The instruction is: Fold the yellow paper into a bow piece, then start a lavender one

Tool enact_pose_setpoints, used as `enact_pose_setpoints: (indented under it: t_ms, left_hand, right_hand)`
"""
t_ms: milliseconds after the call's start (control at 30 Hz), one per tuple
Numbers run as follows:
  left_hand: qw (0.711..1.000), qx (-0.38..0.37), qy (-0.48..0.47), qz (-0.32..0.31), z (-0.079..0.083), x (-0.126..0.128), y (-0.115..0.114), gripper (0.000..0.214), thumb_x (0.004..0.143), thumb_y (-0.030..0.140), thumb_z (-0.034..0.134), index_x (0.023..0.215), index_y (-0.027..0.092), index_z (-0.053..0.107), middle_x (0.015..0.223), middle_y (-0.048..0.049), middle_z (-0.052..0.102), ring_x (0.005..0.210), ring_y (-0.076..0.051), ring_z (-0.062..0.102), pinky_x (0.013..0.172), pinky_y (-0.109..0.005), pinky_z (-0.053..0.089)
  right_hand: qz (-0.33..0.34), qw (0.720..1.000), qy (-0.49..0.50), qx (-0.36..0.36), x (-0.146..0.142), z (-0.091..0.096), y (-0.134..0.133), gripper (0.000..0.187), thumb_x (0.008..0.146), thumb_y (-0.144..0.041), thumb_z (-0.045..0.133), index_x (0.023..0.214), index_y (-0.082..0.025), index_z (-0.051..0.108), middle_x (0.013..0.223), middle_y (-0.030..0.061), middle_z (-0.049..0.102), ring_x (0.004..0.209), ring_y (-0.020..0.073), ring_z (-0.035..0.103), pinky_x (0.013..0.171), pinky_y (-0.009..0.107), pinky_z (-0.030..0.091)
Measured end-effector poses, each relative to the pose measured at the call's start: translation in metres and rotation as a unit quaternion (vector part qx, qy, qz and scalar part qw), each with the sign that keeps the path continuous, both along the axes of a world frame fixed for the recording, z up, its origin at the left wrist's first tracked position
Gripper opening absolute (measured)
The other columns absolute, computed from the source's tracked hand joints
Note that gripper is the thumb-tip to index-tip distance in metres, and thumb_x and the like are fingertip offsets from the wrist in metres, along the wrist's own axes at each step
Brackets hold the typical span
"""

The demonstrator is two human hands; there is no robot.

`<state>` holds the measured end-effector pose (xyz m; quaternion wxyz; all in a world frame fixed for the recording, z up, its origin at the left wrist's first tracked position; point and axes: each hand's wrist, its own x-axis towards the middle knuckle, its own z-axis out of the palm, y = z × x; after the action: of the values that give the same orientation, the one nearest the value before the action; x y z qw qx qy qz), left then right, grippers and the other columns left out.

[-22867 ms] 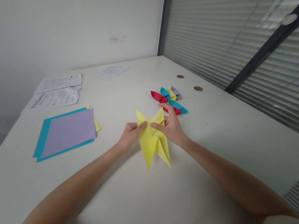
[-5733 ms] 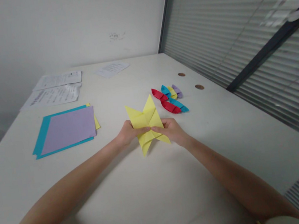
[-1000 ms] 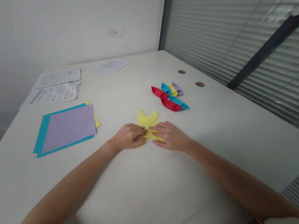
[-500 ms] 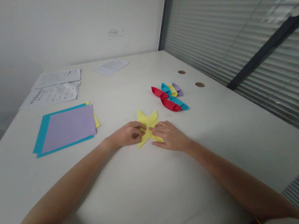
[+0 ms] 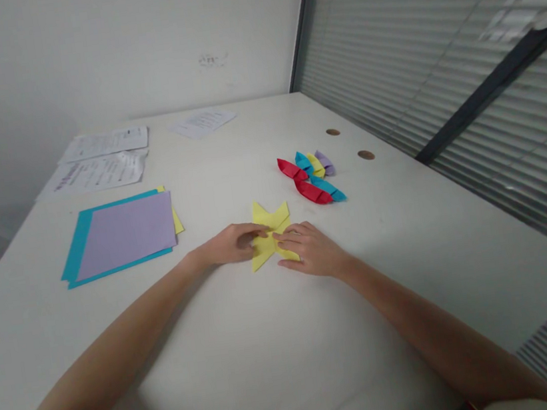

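Observation:
A folded piece of yellow origami paper lies flat on the table, with pointed flaps sticking out at its corners. My left hand comes in from the left, its fingers stretched over the paper's centre and the thumb held apart from them. From the right, my right hand rests on the lower right part, fingers spread flat and thumb lying nearer to me. The fingertips of both hands almost meet at the middle, hiding some of the folds there.
Left of my hands lies a stack of purple, blue and yellow sheets. Several small folded paper pieces in red, blue, yellow and purple sit beyond my right hand. Printed papers lie farther back. Window blinds line the right side.
My left fingers have straightened from a bunched position and reach slightly farther over the paper's centre. My right hand and the paper have barely moved.

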<state>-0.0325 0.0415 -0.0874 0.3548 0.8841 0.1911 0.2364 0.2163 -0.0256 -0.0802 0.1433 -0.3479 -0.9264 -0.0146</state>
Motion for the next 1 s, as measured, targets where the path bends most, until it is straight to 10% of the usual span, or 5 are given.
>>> enact_pose_setpoints:
  t_ms: [200, 400, 1000]
  left_hand:
    - [0.995, 0.075, 0.005, 0.068, -0.003, 0.011, -0.006, 0.025, 0.09, 0.023, 0.055, 0.11, 0.016, 0.067, 0.098, -0.0098, 0.071, 0.089, -0.017, 0.065, 0.082, -0.03, 0.052]
    - [0.991, 0.128, 0.021, 0.005, -0.009, 0.009, 0.0, 0.023, 0.093, 0.028, 0.055, 0.102, 0.017, 0.073, 0.102, -0.0118, 0.064, 0.095, -0.018, 0.061, 0.086, -0.031, 0.05]
    - [0.97, 0.237, 0.051, -0.02, -0.005, 0.007, -0.005, 0.031, 0.095, 0.018, 0.046, 0.119, 0.019, 0.066, 0.126, -0.0146, 0.063, 0.114, -0.023, 0.06, 0.097, -0.04, 0.047]
  right_hand:
    - [-0.003, 1.0, -0.004, -0.002, -0.001, 0.001, 0.001, 0.036, 0.09, -0.046, 0.057, 0.105, -0.015, 0.069, 0.124, 0.0121, 0.066, 0.107, 0.0263, 0.054, 0.089, 0.044, 0.042]
    - [-0.002, 1.0, -0.007, -0.004, 0.0, 0.001, 0.0, 0.038, 0.09, -0.046, 0.056, 0.108, -0.015, 0.068, 0.126, 0.0121, 0.065, 0.107, 0.0263, 0.054, 0.088, 0.043, 0.042]
    - [0.002, 1.0, 0.017, -0.003, 0.0, -0.002, 0.0, 0.036, 0.09, -0.043, 0.057, 0.109, -0.014, 0.067, 0.121, 0.0131, 0.067, 0.106, 0.0262, 0.056, 0.089, 0.044, 0.046]
